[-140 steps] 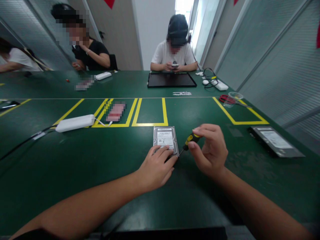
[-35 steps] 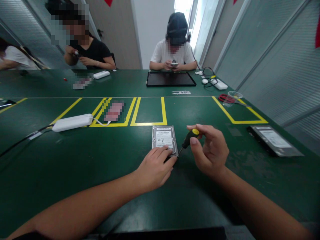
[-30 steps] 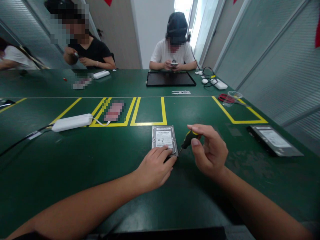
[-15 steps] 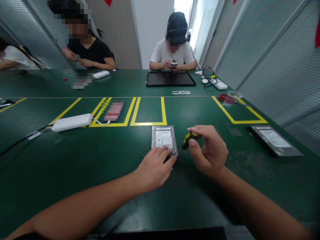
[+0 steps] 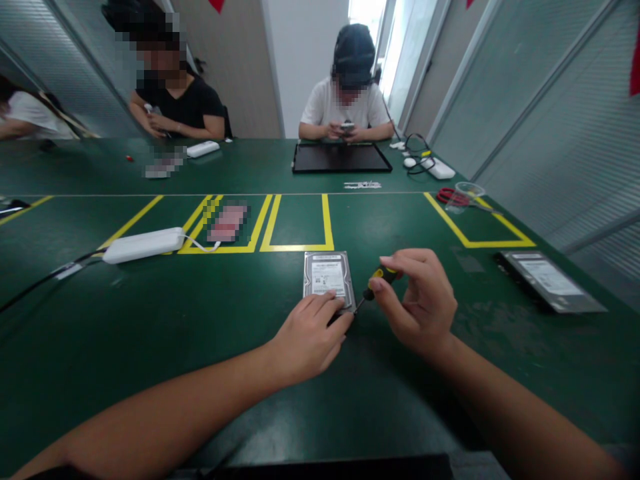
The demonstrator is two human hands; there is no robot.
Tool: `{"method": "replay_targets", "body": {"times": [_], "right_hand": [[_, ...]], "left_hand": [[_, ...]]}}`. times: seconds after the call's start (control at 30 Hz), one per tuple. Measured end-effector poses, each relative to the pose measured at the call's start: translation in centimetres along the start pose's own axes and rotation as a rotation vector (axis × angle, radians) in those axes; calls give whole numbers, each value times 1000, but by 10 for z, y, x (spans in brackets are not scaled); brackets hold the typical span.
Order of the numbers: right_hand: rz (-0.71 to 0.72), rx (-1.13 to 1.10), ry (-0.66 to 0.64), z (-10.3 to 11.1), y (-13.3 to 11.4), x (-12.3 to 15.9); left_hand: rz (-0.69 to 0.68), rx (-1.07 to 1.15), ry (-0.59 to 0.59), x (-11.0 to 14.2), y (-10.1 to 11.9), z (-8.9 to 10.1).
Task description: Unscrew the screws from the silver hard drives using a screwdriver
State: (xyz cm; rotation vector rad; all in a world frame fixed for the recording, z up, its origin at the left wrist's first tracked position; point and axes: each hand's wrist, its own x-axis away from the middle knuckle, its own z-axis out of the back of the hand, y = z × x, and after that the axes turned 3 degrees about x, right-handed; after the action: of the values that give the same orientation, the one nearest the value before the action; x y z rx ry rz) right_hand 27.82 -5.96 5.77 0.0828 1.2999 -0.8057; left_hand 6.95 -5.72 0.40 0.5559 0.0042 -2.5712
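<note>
A silver hard drive (image 5: 326, 273) with a white label lies flat on the green table in front of me. My left hand (image 5: 313, 337) presses on its near end, fingers across the label and right edge, holding it down. Between the thumb and fingertips of my right hand (image 5: 423, 300) is a small yellow-and-black screwdriver (image 5: 384, 274). It leans to the right, and its tip meets the drive's near right corner beside my left fingertip. The screw, if any, under the tip is too small to see.
To the right lies a second, larger drive (image 5: 550, 281). A white power strip (image 5: 144, 245) with cables is at left, near a pixelated phone (image 5: 227, 223). Farther back are a black panel (image 5: 341, 158), a clear cup (image 5: 466, 197) and red cable (image 5: 447, 196). Other people sit across the table.
My right thumb and fingers have shifted slightly around the screwdriver handle, which has turned a little. The left hand and drive have stayed put. The co-worker in black has moved their hands.
</note>
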Motion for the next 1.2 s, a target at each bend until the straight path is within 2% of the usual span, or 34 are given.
{"method": "replay_targets", "body": {"times": [0.47, 0.9, 1.2], "right_hand": [[47, 24, -25, 1, 0, -1], [-23, -6, -5, 0, 1, 3], [-8, -55, -25, 2, -2, 0]], "left_hand": [[12, 5, -17, 0, 1, 0], [2, 1, -2, -1, 1, 2], [14, 14, -14, -1, 1, 0]]}}
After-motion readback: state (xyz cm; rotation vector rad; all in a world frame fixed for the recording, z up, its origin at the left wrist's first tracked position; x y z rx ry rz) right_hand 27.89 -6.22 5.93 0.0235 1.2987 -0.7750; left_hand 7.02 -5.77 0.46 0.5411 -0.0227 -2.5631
